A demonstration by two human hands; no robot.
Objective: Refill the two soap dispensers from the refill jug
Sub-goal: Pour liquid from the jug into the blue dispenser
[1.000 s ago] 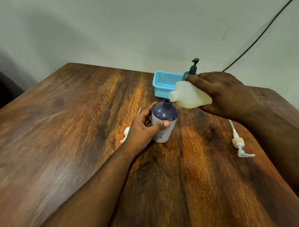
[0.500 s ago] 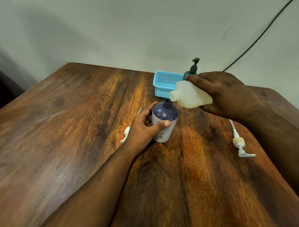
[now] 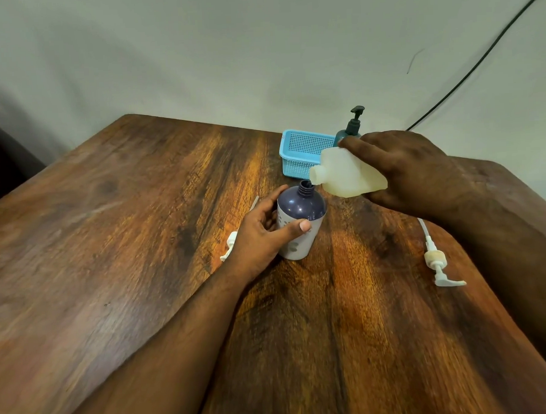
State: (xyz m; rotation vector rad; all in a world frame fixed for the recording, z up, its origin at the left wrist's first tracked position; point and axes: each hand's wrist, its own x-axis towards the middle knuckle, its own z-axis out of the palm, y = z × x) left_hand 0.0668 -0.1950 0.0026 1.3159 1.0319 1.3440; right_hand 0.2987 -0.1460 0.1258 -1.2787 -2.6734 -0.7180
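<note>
While the right hand (image 3: 417, 172) is gripping the refill jug (image 3: 348, 175) round its body, just right of frame centre, it's tipping the spout down over the open neck of the purple dispenser (image 3: 300, 219), spout just above the neck, maybe touching; can't tell. The left hand (image 3: 260, 238) is wrapping fingers & thumb round that dispenser's lower body, steadying it on the table (image 3: 126, 244).

The jug is looking like thin translucent plastic, prob. light & a bit squashy, so a firm but not crushing hold mid-body is suiting it; soap drips would be making it slippery. The dispenser is stiff, smooth, tippy w/ its narrow neck, so holding low is sensible.

A white pump (image 3: 437, 262) is lying at the right edge. A second dispenser (image 3: 351, 130), pump on, is standing upper right beside a blue basket (image 3: 303, 152).
</note>
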